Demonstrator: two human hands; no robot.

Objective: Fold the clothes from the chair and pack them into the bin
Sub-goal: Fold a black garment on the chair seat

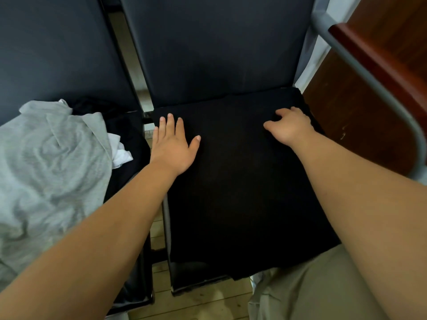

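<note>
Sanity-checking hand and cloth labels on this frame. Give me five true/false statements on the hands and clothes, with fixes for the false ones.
1. The left hand lies flat on the black garment. True.
2. The right hand hangs free of the cloth. False: its fingers curl into the black garment near the far edge.
3. The grey garment is neatly folded. False: it lies crumpled on the neighbouring chair.
4. A white cloth shows beside the grey garment. True.
5. A bin is in view. False: none shows.
</note>
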